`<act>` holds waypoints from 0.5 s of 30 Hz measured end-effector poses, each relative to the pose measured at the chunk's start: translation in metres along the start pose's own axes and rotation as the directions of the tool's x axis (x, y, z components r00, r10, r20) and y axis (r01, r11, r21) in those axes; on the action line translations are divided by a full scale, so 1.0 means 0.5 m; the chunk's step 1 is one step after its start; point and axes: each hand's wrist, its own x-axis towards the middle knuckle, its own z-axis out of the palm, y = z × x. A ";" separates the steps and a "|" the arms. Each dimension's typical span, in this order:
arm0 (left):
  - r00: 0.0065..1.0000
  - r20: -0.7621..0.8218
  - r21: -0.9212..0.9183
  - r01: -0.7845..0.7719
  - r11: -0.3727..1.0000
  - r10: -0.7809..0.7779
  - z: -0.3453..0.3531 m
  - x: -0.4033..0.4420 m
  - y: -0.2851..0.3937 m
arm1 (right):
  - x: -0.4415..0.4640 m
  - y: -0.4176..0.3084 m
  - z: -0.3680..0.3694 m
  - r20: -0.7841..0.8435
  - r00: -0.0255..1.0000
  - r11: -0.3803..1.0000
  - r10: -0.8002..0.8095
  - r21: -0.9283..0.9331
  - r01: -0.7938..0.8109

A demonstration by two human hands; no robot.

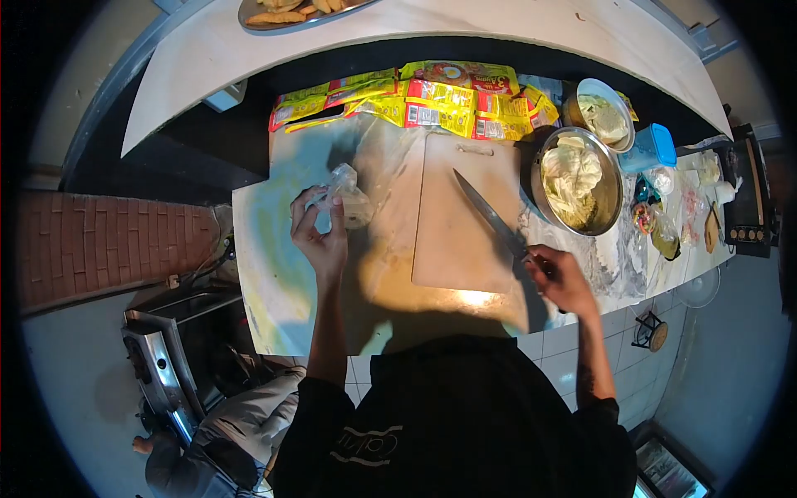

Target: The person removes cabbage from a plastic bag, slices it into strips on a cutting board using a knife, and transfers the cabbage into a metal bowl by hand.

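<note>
My left hand [321, 232] has its fingers closed round the top of a clear plastic bag [353, 197] with something pale inside, left of the cutting board. In my right hand [563, 280] is the handle of a long knife [490, 213], whose blade points up and left over the cutting board [462, 224]. The pale board lies on the marbled counter. Beyond the board's right edge, a metal bowl [615, 199] holds pale cabbage leaves [571, 170].
Yellow and red packets [440, 95] line the counter's back. Behind the metal bowl stands another bowl [623, 108] with leaves, beside a blue container [652, 148]. Small bags [664, 232] lie at right. A raised shelf [415, 25] bears a plate of food [309, 25]. A person [241, 423] is at lower left.
</note>
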 end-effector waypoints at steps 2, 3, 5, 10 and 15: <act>1.000 -0.008 -0.070 0.008 0.998 -0.009 0.002 0.006 0.014 | -0.001 0.037 0.062 -0.188 0.982 0.982 -0.033 -0.188 -0.003; 1.000 0.019 -0.071 0.001 0.997 0.001 0.003 0.010 0.018 | 0.004 0.065 0.094 -0.283 0.956 0.979 -0.084 -0.200 0.027; 0.999 0.046 -0.074 -0.012 0.997 0.016 0.003 0.018 0.033 | 0.015 0.083 0.132 -0.379 0.915 0.975 -0.137 -0.215 0.057; 0.997 -0.024 -0.114 -0.074 0.991 0.071 -0.002 0.035 0.057 | 0.068 0.056 0.174 -0.502 0.858 0.915 -0.111 -0.389 -0.110; 0.999 -0.015 -0.276 0.043 0.960 -0.049 -0.031 0.050 0.083 | 0.123 0.025 0.180 -0.508 0.856 0.819 -0.099 -0.530 -0.220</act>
